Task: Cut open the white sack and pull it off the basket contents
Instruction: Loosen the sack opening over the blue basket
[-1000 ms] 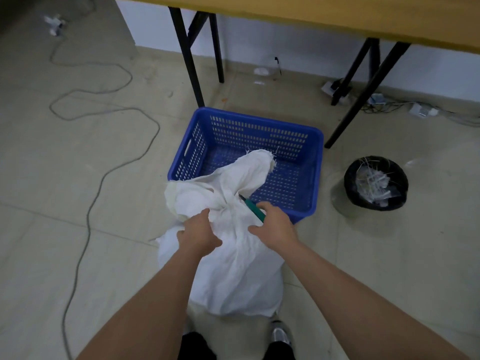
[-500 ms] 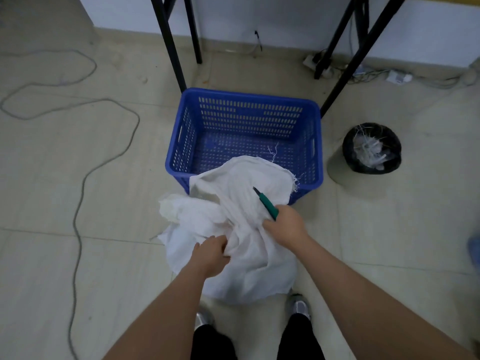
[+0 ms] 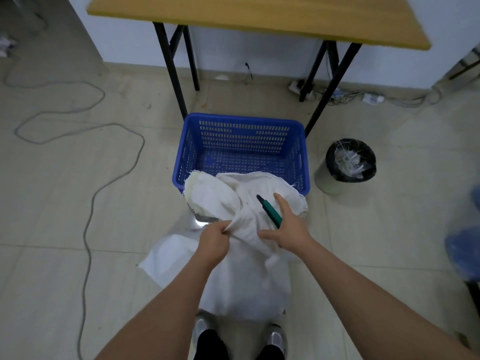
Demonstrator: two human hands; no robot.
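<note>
A white cloth sack stands on the floor in front of my feet, its frayed open top flopped over the near rim of a blue plastic basket. My left hand pinches a fold of the sack's cloth near the neck. My right hand holds a green-handled cutter, blade end pointing up and left over the cloth, with the forefinger and thumb spread on the sack. Something shiny shows under the sack's open edge. The basket's inside looks bare.
A black-lined waste bin with white scraps stands right of the basket. A yellow-topped table on black legs stands behind it. A grey cable snakes over the tiled floor at left. Something blue sits at the right edge.
The sack's top has been spread wider over the basket rim. My left hand has gathered a fold of cloth, and my right hand has opened its fingers on the sack. The view has tilted upward.
</note>
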